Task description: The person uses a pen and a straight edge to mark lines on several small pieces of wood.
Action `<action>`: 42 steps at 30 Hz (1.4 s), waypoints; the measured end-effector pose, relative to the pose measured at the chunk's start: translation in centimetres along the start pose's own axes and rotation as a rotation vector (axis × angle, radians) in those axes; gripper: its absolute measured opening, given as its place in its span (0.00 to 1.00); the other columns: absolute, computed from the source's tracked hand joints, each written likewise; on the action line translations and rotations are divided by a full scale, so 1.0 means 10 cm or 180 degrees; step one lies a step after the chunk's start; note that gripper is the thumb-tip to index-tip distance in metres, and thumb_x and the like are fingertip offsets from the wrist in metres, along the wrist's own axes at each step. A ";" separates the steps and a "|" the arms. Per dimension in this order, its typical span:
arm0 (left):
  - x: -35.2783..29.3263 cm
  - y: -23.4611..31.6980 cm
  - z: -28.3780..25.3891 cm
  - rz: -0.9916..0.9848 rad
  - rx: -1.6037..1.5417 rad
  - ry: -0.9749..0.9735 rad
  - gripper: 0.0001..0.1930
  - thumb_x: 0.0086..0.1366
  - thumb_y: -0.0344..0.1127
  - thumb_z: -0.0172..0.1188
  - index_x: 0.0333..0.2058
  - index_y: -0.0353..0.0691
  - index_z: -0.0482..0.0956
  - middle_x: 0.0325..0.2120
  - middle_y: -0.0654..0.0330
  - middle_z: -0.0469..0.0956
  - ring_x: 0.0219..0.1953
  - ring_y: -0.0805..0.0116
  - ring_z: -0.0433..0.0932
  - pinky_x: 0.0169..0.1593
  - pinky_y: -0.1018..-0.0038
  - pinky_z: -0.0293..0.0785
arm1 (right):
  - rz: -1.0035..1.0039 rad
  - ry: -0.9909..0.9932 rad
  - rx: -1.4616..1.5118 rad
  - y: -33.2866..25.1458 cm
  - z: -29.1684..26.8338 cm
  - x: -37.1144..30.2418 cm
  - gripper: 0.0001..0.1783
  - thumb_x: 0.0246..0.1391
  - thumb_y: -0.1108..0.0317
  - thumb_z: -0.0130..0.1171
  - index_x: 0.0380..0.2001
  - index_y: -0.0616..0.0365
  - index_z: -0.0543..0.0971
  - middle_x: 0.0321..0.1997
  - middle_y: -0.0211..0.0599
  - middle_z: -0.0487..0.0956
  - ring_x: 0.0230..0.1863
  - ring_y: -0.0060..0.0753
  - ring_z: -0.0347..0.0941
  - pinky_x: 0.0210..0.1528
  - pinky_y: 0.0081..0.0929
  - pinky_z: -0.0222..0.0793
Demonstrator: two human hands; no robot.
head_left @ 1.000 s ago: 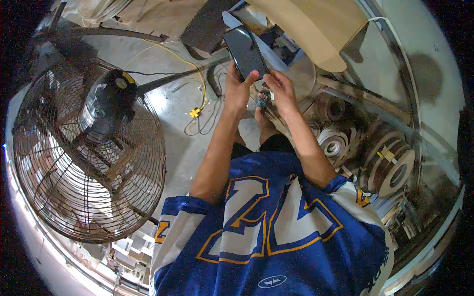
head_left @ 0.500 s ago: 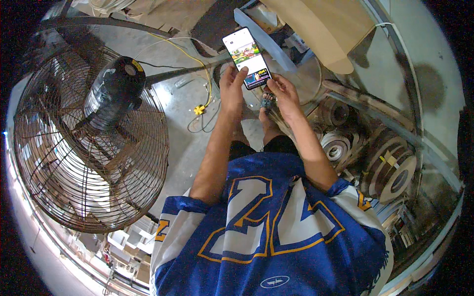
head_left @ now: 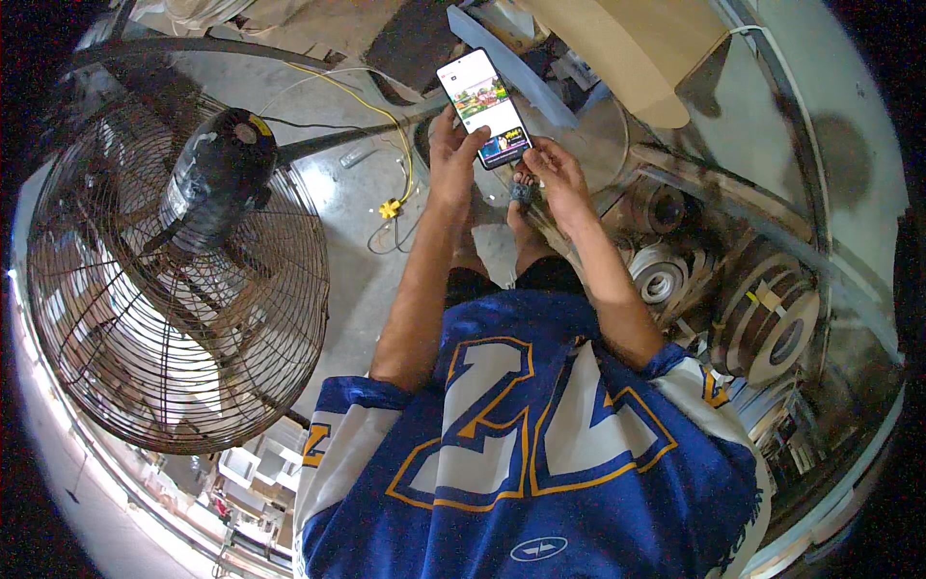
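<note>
Black-rimmed and lit, the phone (head_left: 474, 89) is, as I watch from afar, gripped by the left hand (head_left: 449, 164) along its lower left edge, thumb over the screen, while the right hand (head_left: 562, 180) pinches its lower right corner. With its upper half clear of visible fingers, I judge it could tip and drop onto the hard grey floor (head_left: 352, 285) if a stretching thumb loosened the hold. Over that surface's left side I see a caged fan (head_left: 214, 179), then a yellow connector (head_left: 389, 208), and toward its right edge, rolls of strip (head_left: 660, 279).
</note>
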State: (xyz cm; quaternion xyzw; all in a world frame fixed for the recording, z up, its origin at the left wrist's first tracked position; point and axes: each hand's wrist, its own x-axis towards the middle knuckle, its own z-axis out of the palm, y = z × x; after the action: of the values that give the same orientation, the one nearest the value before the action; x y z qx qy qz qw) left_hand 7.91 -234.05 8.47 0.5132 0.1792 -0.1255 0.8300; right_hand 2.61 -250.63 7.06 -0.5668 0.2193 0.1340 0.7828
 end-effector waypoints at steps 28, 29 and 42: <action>0.02 -0.11 0.08 0.0157 -0.0001 0.0177 0.30 0.69 0.27 0.59 0.67 0.29 0.62 0.49 0.52 0.81 0.51 0.67 0.80 0.55 0.70 0.75 | -0.0032 -0.0157 0.0102 -0.02 -0.08 0.04 0.17 0.63 0.61 0.67 0.49 0.61 0.80 0.45 0.33 0.83 0.47 0.26 0.79 0.53 0.26 0.75; 0.03 -0.13 0.06 0.0095 0.0044 0.0259 0.29 0.70 0.29 0.58 0.67 0.30 0.62 0.49 0.52 0.81 0.51 0.67 0.80 0.56 0.70 0.74 | -0.0046 -0.0143 0.0069 -0.02 -0.09 0.05 0.17 0.63 0.61 0.67 0.49 0.61 0.80 0.45 0.33 0.83 0.47 0.26 0.79 0.53 0.26 0.75; 0.02 -0.05 0.10 0.0176 0.0008 0.0088 0.28 0.69 0.28 0.59 0.66 0.31 0.65 0.51 0.53 0.80 0.53 0.67 0.78 0.59 0.71 0.73 | -0.0037 -0.0211 -0.0076 -0.03 -0.11 0.07 0.22 0.62 0.57 0.68 0.51 0.61 0.79 0.46 0.33 0.83 0.47 0.27 0.79 0.53 0.26 0.74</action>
State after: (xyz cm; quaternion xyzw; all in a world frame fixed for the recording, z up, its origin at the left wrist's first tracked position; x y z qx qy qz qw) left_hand 8.04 -235.17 8.38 0.5207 0.1763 -0.0956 0.8299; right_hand 3.12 -251.79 6.69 -0.5726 0.1883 0.1507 0.7836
